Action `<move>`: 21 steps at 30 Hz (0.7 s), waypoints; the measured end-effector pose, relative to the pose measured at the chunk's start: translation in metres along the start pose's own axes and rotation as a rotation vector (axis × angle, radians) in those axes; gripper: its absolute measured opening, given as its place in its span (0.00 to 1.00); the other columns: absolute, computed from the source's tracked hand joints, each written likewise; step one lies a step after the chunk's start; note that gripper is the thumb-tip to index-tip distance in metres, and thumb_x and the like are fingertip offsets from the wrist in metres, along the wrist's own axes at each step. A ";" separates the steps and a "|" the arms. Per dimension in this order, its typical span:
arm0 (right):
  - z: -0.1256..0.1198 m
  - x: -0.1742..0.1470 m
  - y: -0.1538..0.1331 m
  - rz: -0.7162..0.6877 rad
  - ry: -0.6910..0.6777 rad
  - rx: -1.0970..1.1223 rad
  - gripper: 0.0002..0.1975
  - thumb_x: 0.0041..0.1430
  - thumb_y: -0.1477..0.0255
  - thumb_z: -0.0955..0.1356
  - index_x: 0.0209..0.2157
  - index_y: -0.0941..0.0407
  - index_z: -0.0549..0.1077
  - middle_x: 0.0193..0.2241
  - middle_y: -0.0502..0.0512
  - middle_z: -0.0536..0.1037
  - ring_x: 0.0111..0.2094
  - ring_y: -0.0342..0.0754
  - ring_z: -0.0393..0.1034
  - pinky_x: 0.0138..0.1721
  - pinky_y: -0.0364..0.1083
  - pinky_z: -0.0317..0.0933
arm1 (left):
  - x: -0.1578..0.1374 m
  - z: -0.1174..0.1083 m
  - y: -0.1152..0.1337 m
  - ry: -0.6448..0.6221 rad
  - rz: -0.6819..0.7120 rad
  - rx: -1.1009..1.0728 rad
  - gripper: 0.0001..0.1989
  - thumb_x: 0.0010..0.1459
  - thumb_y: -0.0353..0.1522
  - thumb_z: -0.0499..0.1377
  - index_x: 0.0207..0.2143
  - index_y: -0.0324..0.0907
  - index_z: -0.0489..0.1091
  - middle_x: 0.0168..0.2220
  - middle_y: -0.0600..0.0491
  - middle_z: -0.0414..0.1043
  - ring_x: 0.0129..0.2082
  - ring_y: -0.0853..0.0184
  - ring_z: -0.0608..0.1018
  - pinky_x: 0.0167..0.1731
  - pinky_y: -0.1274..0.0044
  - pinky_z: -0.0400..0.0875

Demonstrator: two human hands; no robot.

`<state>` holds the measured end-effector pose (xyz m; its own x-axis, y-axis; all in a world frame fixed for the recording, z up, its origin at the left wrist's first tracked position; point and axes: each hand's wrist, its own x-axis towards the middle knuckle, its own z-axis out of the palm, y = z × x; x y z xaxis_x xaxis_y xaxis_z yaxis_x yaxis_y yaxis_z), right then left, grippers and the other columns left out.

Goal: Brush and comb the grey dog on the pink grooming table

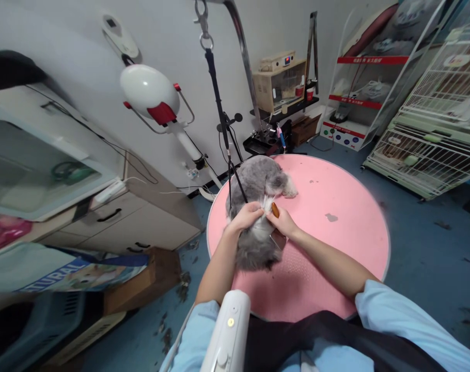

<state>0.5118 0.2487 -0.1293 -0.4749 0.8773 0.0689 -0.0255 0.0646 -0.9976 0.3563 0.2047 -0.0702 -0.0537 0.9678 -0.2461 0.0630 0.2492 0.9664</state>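
Note:
A grey and white dog (256,178) lies on the round pink grooming table (343,206). My left hand (248,216) is closed on the dog's white fur, pinching a tuft. Close beside it, my right hand (283,222) is wrapped round a slicker brush (275,210). The brush's orange-brown handle end sticks up above the fingers, and its flat head hangs below the palm, next to the dog. The two hands almost meet at the white tuft. A black grooming strap (216,88) runs down to the dog from above.
A white hand-held dryer (229,330) points up in front of my chest. A white and red stand dryer (150,90) is at the wall. Cages (432,150) and a shelf rack (369,80) stand right, cabinets (142,227) left. Loose hair (184,287) lies on the floor.

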 end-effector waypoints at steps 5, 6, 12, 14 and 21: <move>0.007 -0.001 0.002 -0.001 0.042 -0.025 0.16 0.51 0.56 0.68 0.28 0.55 0.68 0.22 0.47 0.69 0.25 0.44 0.61 0.27 0.44 0.58 | 0.001 0.007 -0.006 0.109 0.023 -0.180 0.15 0.40 0.37 0.71 0.26 0.38 0.72 0.23 0.55 0.73 0.22 0.72 0.71 0.24 0.80 0.64; 0.007 -0.002 0.003 -0.005 0.046 -0.044 0.16 0.52 0.56 0.67 0.28 0.55 0.68 0.22 0.47 0.69 0.25 0.44 0.61 0.27 0.44 0.58 | 0.001 0.008 -0.007 0.146 0.042 -0.224 0.15 0.40 0.37 0.71 0.27 0.38 0.72 0.24 0.54 0.74 0.22 0.72 0.72 0.25 0.80 0.66; -0.021 -0.022 0.017 -0.110 0.002 -0.545 0.11 0.59 0.62 0.63 0.29 0.54 0.66 0.26 0.54 0.74 0.29 0.49 0.67 0.35 0.48 0.62 | -0.005 0.001 -0.002 0.137 -0.009 -0.187 0.11 0.43 0.35 0.69 0.27 0.38 0.73 0.23 0.53 0.75 0.22 0.69 0.73 0.25 0.79 0.68; -0.036 -0.035 0.020 -0.148 -0.077 -0.763 0.07 0.56 0.67 0.64 0.26 0.54 0.65 0.26 0.56 0.74 0.31 0.51 0.68 0.40 0.50 0.62 | -0.005 -0.001 0.000 0.101 -0.048 -0.106 0.09 0.45 0.34 0.67 0.25 0.38 0.73 0.22 0.53 0.74 0.21 0.70 0.72 0.23 0.80 0.65; -0.042 -0.036 0.000 -0.074 0.006 -0.214 0.13 0.60 0.58 0.65 0.31 0.54 0.68 0.26 0.52 0.75 0.27 0.48 0.70 0.31 0.47 0.65 | 0.005 0.006 0.001 -0.060 -0.092 -0.160 0.08 0.46 0.34 0.68 0.29 0.39 0.76 0.28 0.50 0.78 0.24 0.67 0.75 0.26 0.77 0.69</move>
<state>0.5658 0.2368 -0.1312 -0.4732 0.8694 0.1423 0.1273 0.2273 -0.9655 0.3624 0.2104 -0.0707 0.0081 0.9427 -0.3334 -0.0991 0.3325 0.9379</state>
